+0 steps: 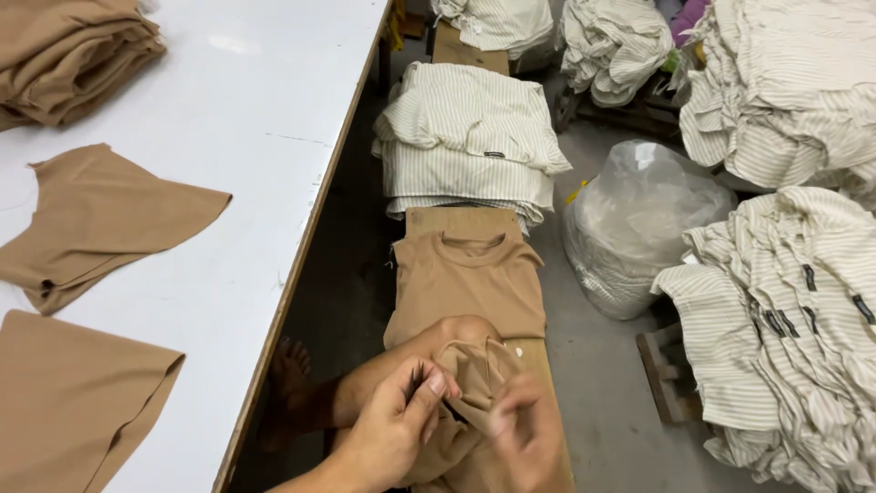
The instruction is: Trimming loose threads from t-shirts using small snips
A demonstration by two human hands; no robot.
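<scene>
My left hand (397, 424) and my right hand (522, 429) meet at the bottom centre, both pinching a bunched piece of tan knit fabric (474, 365) held over my knee. A small dark tool, which I cannot make out clearly, shows between the left thumb and fingers. The right hand is blurred. Just beyond lies a stack of tan shirts (465, 274), neckline up, on a wooden bench (456, 219).
A white cutting table (265, 119) runs along the left with tan cut pieces (96, 219) and a folded tan pile (68, 55). Striped cream garment stacks (470, 137) sit ahead and at right (785, 319). A clear plastic bag (639, 219) stands on the floor.
</scene>
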